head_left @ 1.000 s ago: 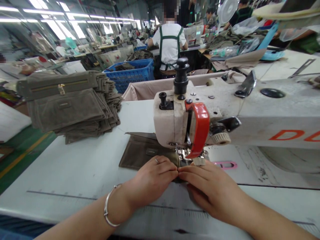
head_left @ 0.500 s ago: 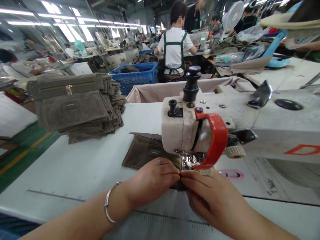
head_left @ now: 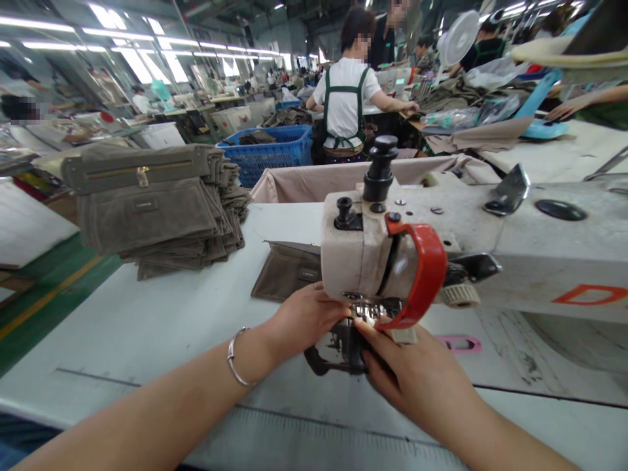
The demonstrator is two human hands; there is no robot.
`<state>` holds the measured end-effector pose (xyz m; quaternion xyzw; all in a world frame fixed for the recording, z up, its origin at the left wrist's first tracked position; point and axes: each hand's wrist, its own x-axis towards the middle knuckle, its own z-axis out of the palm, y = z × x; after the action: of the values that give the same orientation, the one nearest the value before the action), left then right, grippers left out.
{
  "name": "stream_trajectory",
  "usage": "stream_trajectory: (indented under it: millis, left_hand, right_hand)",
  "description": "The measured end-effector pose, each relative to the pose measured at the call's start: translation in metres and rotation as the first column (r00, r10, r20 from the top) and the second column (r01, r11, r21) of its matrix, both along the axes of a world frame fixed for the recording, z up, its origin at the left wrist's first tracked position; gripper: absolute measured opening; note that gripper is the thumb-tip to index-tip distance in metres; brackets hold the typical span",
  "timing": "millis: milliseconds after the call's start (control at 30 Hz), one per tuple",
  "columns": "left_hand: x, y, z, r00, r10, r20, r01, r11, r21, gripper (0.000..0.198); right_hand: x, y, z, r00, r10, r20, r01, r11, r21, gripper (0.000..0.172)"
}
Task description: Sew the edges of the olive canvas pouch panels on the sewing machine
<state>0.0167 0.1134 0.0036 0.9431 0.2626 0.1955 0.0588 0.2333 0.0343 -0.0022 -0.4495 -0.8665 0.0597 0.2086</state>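
Observation:
An olive canvas pouch (head_left: 287,273) lies on the white sewing table (head_left: 147,327), its far part showing behind the sewing machine head (head_left: 363,255). Its near end sits by the metal presser foot (head_left: 373,310), where a dark folded section (head_left: 338,350) shows below. My left hand (head_left: 307,320) grips the canvas at the machine's left side. My right hand (head_left: 412,373) pinches it just in front of the foot, close to the red guard (head_left: 426,268). The needle is hidden by the foot and my fingers.
A tall stack of olive canvas pouches (head_left: 157,209) stands on the table's left. Behind the machine are a fabric-lined bin (head_left: 314,171) and a blue plastic crate (head_left: 265,154). A co-worker in a green apron (head_left: 343,104) works beyond them. Another person's hand (head_left: 559,111) shows at upper right.
The pouch has swung away from me, showing its dark section under my hands. My hands have parted slightly, with the left moved toward the machine.

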Motion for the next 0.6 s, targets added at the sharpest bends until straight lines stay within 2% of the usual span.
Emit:
stream_trajectory:
  millis: [167,333,500,600]
  left_hand:
    - [-0.001,0.007,-0.011,0.998,0.067,-0.010,-0.067,0.998,0.004,0.017]
    - [-0.002,0.010,-0.013,0.996,0.090,-0.015,-0.090,0.996,0.000,0.018]
    - [0.003,0.006,0.003,0.991,0.126,-0.036,-0.126,0.992,-0.006,0.016]
    - [0.010,-0.010,0.021,0.980,0.139,-0.145,-0.147,0.988,-0.045,0.028]
  right_hand:
    - [-0.001,0.000,0.000,1.000,-0.007,0.000,0.007,1.000,-0.021,0.037]
    - [-0.002,0.002,0.000,1.000,-0.009,0.006,0.009,1.000,-0.005,0.036]
    - [-0.002,0.001,0.001,1.000,-0.005,-0.007,0.005,1.000,-0.008,0.036]
    - [-0.002,0.000,0.001,1.000,0.010,-0.024,-0.010,1.000,0.001,0.034]
